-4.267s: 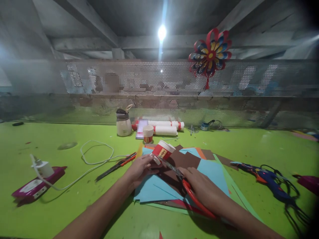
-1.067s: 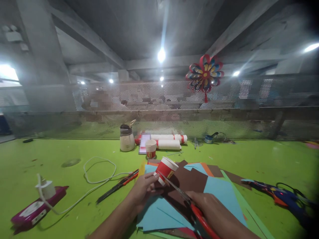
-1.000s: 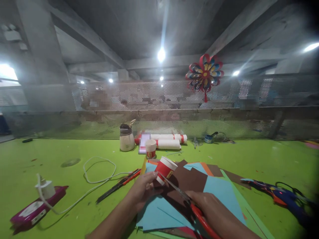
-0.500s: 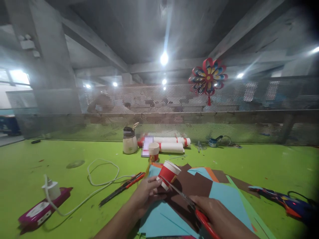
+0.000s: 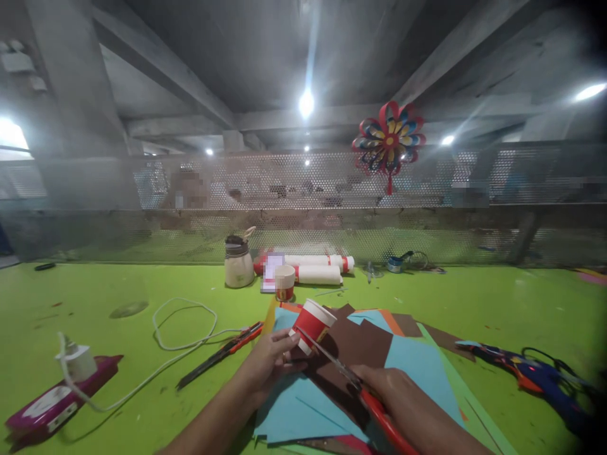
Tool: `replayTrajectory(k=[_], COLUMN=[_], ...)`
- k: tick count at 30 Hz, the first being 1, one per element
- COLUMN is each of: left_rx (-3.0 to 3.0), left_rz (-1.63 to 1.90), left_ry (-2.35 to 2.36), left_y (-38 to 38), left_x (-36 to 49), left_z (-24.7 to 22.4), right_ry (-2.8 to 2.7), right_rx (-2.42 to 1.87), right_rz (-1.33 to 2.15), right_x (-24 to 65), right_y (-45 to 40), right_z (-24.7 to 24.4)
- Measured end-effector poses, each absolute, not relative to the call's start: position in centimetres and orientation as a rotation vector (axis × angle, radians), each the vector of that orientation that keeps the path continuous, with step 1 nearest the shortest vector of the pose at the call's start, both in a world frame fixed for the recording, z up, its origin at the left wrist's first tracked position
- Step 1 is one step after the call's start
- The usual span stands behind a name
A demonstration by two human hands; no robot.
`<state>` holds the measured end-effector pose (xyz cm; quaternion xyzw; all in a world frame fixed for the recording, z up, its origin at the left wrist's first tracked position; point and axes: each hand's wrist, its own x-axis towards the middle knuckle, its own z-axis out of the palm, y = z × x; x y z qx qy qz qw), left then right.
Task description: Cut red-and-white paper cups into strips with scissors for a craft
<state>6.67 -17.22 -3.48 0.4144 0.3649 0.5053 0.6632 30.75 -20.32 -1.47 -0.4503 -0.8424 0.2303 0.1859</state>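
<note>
My left hand (image 5: 274, 360) pinches the lower end of a red and white paper cup (image 5: 313, 325), which is tilted above the coloured paper. In my right hand (image 5: 384, 388) is a pair of scissors (image 5: 348, 374) with red handles, its blades pointing up and left against the cup's lower side. Whether the blades have cut into the cup I cannot tell. Beneath both hands lie brown paper (image 5: 367, 349) and blue paper (image 5: 422, 373) in a loose stack. A second paper cup (image 5: 284, 284) stands upright behind the stack.
Rolls of white paper (image 5: 317, 274) and a pale jar (image 5: 238, 264) stand at the back. Left are another red-handled tool (image 5: 220, 356), a white cable (image 5: 183, 349) and a purple power strip (image 5: 61, 401). A blue glue gun (image 5: 526, 373) lies right. A perforated screen (image 5: 265, 221) borders the table.
The whole view has shifted, so things appear slightly farther left and higher. Both hands keep their holds on the cup and the scissors, with little change between them.
</note>
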Motion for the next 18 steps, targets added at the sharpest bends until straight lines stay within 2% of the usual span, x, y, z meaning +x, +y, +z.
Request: replayTrajectory(k=[18], left_rx=[0.852], left_rz=[1.126], left_ry=[0.818], left_y=[-16.84], left_x=[6.1], left_z=[-3.65], right_ry=[-2.437], right_rx=[-1.298], right_rz=[0.6], right_x=[31.08], right_y=[-20.24], right_z=[-1.22])
